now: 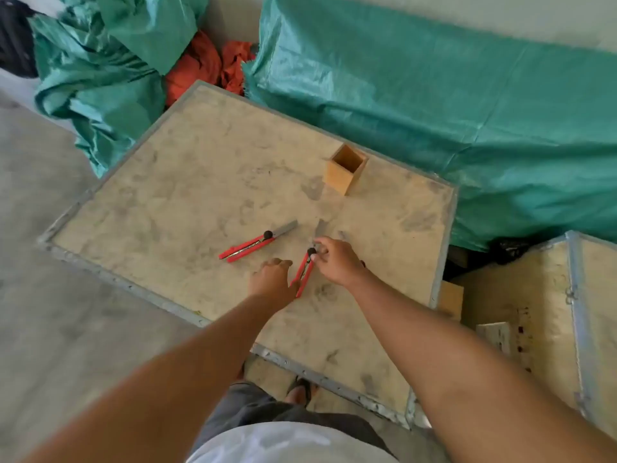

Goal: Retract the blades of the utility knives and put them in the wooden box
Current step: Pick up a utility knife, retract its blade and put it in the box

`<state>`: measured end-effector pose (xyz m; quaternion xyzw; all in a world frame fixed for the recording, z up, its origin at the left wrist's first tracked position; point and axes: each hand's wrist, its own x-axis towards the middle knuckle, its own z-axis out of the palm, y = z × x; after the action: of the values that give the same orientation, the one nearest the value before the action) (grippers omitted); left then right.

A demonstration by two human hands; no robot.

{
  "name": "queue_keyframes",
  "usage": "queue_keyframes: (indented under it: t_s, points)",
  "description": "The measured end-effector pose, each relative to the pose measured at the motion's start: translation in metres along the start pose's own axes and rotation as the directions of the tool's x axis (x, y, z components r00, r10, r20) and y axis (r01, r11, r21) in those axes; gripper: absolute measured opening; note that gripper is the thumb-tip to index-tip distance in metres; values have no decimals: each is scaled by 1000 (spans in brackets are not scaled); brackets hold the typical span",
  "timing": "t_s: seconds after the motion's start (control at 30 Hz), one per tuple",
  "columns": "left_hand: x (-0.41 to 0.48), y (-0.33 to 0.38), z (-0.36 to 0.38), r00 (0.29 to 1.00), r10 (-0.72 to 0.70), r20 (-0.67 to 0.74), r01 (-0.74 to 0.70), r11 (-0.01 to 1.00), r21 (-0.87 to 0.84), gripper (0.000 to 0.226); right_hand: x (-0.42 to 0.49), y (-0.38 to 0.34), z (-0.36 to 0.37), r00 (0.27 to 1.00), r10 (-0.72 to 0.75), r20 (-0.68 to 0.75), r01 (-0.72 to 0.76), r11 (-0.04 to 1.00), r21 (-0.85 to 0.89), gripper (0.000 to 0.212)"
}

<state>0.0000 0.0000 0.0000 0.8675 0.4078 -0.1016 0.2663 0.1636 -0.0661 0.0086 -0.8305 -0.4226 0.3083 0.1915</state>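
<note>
Two red utility knives lie on a worn board table point(187, 182). The left knife point(248, 246) rests alone with its grey blade extended up and to the right. The second knife point(304, 272) points away from me, blade out toward the far side. My left hand point(271, 279) grips its red handle at the near end. My right hand point(335, 260) pinches its black knob and the blade's base. An open wooden box point(345, 169) stands upright at the table's far right, apart from both hands.
Green tarpaulin point(450, 105) covers things behind and to the right of the table. Crumpled red cloth point(207, 66) lies at the far corner. A second metal-edged crate point(547, 315) stands at the right. Concrete floor point(43, 262) spreads to the left.
</note>
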Motion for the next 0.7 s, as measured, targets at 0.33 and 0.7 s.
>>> queue_keyframes:
  t_s: [0.33,0.7]
  points:
    - [-10,6,40,999,-37,-12,37,997,-64,45,12,13,30,991,129,-20,-126,986,111,37]
    - [-24,6,23,1000,-27,-1,25,949,-313,53,5,7,25,909,413,58,-362,714,599,12]
